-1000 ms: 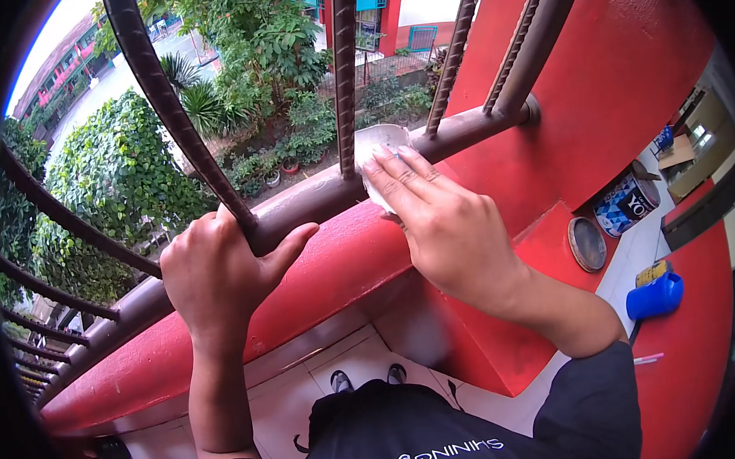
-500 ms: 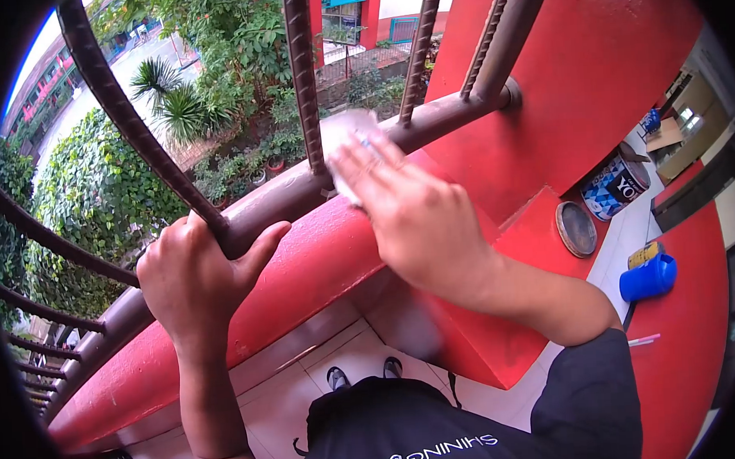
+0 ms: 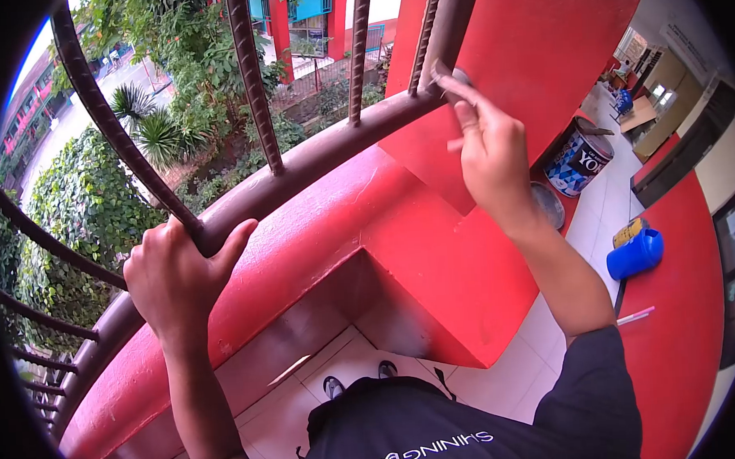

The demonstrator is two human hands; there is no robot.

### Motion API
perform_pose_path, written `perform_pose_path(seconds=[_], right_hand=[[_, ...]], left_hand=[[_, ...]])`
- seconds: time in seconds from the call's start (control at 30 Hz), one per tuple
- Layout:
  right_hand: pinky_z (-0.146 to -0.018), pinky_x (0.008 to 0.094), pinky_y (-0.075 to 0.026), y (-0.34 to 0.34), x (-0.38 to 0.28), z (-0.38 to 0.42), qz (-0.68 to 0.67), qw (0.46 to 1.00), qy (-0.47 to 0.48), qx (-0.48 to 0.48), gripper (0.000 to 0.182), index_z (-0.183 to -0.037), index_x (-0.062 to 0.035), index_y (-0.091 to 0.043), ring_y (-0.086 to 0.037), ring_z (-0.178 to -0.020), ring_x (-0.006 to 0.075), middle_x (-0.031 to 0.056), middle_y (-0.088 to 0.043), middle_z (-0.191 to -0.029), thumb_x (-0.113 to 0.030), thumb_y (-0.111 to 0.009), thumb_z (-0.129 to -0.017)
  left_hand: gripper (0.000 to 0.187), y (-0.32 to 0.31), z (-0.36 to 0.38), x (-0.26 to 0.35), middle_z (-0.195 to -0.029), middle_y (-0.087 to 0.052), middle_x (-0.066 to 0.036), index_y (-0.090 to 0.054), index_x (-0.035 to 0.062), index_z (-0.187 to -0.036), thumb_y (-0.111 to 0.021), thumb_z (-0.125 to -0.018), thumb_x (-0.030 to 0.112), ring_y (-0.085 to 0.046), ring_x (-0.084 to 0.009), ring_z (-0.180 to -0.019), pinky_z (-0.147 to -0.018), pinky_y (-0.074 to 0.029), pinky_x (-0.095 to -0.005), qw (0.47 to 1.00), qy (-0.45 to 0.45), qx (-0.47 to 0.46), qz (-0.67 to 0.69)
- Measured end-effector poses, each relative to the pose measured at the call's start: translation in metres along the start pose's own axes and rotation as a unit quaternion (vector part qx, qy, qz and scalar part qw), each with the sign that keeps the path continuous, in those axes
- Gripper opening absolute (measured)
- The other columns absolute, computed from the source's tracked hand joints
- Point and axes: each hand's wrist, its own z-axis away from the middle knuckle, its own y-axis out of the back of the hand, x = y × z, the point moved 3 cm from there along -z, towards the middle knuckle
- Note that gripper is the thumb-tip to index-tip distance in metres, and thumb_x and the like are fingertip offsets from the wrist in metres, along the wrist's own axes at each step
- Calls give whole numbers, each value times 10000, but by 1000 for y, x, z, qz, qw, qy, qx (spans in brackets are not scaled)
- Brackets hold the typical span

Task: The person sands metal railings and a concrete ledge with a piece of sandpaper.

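Observation:
My left hand (image 3: 173, 275) is closed around the brown metal railing (image 3: 315, 162), its thumb lying along the top, beside a ribbed upright bar (image 3: 117, 125). My right hand (image 3: 493, 146) is at the railing's far corner, where the lower rail meets a thick slanted post (image 3: 454, 25). Its fingers reach over the joint, somewhat blurred by motion. A pale edge of a thin sheet (image 3: 437, 69) shows at the fingertips; most of the sheet is hidden behind the fingers.
Below the railing runs a red painted ledge (image 3: 302, 240), joining a red block (image 3: 443, 275) and wall. On the right are a paint bucket (image 3: 578, 164), a round lid (image 3: 549, 205), a blue container (image 3: 636, 255) and a yellow can (image 3: 628, 232). Plants grow beyond the bars.
My right hand has slid along the rail, away and to the right, to the corner post, and turned more upright. The whitish sheet is now mostly hidden. My left hand keeps its hold.

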Motion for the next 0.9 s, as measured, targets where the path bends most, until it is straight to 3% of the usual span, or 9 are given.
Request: perform_pose_path(seconds=[0.1,0.17,0.27,0.4,0.53,0.63,0.73,0.83,0.9], right_hand=[[-978,446,-579,-19,14,-3,-25,999,1,46,396,-1339,36,-619,-702,-1123,363,251,-669,-1286,12,-485,-967],[-1038,453,-547,-67,18,17,135,987,81,42,422,-1382,44,-578,-640,-1238,371,270,-602,-1383,-9,-443,-985],[-1105,466,-494,-64,-28,33,47,995,37,-76,449,-1418,53,-540,-562,-1335,375,287,-547,-1441,-18,-401,-997],[-1062,479,-523,-62,19,17,103,993,19,48,432,-1402,66,-551,-584,-1302,383,295,-552,-1428,-40,-469,-991],[-988,491,-554,-72,-36,42,25,996,83,-10,382,-1362,52,-595,-644,-1205,403,302,-618,-1327,-77,-522,-1010],[-881,478,-560,-41,-10,21,-15,993,-108,53,323,-1308,38,-655,-712,-1042,415,310,-699,-1117,-95,-538,-1039],[-913,408,-551,-27,66,-1,-66,963,-116,233,368,-1260,61,-666,-735,-1048,321,255,-735,-1105,-192,-458,-1093],[-862,413,-560,-18,54,-29,-363,836,-370,178,335,-1066,73,-664,-683,-880,266,121,-694,-967,-163,-427,-1077],[-881,414,-565,-32,60,-45,-320,828,-433,157,289,-1127,91,-622,-690,-901,280,147,-685,-995,-126,-463,-1023]], left_hand=[[735,3,2,0,-695,-597,-137,-560,54,-686,-704,-785,767,-645,-360,-707,-635,-485,-480,1000,-1,19,18],[730,3,1,-3,-790,-634,-153,-620,31,-845,-749,-758,744,-666,-356,-735,-690,-511,-482,997,12,-17,70],[909,9,5,-15,-1095,-672,-173,-564,18,-1339,-848,-732,632,-700,-313,-1015,-863,-554,-430,975,-47,65,206],[658,19,32,-34,-1206,-661,-173,-589,-5,-1272,-819,-829,424,-659,-330,-1131,-901,-552,-435,908,-94,183,365],[318,21,100,-98,-1085,-670,-141,-639,5,-1145,-720,-921,215,-645,-298,-1008,-801,-499,-390,933,-32,256,249],[271,29,148,-158,-1129,-665,-130,-627,17,-1191,-681,-948,124,-617,-295,-1073,-857,-460,-411,946,58,302,107],[357,37,184,-236,-1283,-612,-143,-599,16,-1288,-679,-988,192,-572,-308,-1188,-977,-434,-434,926,151,344,28],[491,44,199,-305,-1382,-558,-223,-582,-11,-1353,-701,-992,301,-531,-379,-1261,-1110,-384,-501,909,210,356,-47],[529,38,209,-354,-1409,-529,-242,-575,-20,-1360,-694,-996,344,-518,-386,-1269,-1111,-382,-506,913,193,349,-80]])
